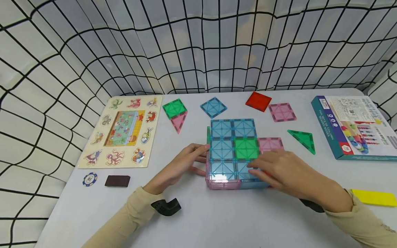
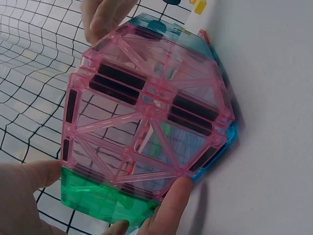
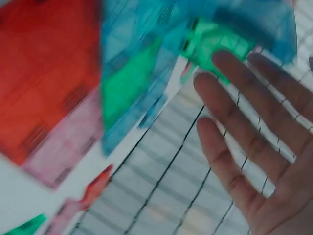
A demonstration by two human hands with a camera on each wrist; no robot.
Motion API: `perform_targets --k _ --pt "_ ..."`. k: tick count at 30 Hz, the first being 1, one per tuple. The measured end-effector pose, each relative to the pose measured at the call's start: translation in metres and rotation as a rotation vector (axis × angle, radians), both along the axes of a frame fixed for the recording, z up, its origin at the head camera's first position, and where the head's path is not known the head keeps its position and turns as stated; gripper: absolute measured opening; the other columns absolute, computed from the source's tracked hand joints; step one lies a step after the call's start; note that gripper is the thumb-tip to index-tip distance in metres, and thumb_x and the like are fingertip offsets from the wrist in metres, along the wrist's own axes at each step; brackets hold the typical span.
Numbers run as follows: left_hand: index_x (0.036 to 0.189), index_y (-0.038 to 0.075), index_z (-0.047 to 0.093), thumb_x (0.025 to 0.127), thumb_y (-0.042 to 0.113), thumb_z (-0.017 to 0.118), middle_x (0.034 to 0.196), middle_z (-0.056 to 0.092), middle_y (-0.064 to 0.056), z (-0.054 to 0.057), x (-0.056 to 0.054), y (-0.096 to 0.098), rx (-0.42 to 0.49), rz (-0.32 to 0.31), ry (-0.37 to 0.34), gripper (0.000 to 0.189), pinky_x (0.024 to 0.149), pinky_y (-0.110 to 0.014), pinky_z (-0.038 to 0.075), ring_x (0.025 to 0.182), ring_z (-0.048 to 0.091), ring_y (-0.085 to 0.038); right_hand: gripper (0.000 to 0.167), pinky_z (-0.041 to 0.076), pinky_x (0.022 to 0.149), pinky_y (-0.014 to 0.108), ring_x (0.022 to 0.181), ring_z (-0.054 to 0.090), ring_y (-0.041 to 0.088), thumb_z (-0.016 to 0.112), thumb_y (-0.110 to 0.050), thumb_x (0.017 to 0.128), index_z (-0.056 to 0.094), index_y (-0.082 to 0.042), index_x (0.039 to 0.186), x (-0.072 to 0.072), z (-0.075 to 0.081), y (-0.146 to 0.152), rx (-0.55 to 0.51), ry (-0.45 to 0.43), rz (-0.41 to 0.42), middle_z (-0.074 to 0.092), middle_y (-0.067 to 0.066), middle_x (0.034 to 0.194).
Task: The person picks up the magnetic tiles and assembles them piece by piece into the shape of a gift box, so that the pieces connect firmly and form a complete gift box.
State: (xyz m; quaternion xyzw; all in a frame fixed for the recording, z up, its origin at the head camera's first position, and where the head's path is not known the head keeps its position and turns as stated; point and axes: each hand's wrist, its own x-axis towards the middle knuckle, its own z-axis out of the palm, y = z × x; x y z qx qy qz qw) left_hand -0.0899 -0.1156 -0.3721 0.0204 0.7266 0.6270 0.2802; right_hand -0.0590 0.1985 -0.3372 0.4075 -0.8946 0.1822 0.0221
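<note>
A box-shaped build of translucent magnetic tiles stands in the middle, its top mostly blue with one green tile. My left hand rests against its left side with extended fingers. In the left wrist view, that side shows pink tiles and a green tile under the fingertips. My right hand reaches over the right side. The right wrist view shows its fingers spread and nearly straight, near red and pink tiles. Another pink tile juts out to the right.
Loose tiles lie behind: green, blue, red, pink, and a green triangle. A puzzle board is left, a teal-edged box right. A chip, dark block and yellow block lie nearer.
</note>
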Motion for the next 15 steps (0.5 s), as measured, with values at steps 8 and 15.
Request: perform_targets --k 8,15 --pt "0.151 -0.002 0.04 0.11 0.046 0.048 0.142 0.054 -0.024 -0.002 -0.001 0.002 -0.039 0.014 0.018 0.064 0.085 -0.038 0.063 0.125 0.06 -0.035 0.045 0.052 0.097 0.068 0.135 0.045 0.052 0.058 -0.019 0.108 0.052 0.004 0.147 -0.017 -0.022 0.055 -0.17 -0.394 -0.461 0.052 0.03 0.146" --pt "0.152 -0.004 0.041 0.11 0.046 0.048 0.142 0.055 -0.024 -0.001 -0.003 0.003 -0.044 0.004 0.024 0.066 0.084 -0.037 0.063 0.125 0.06 -0.036 0.062 0.041 0.104 0.074 0.146 0.03 0.056 0.053 -0.017 0.109 0.026 0.002 0.162 -0.005 -0.05 0.066 -0.349 -0.623 -0.487 0.032 0.033 0.161"
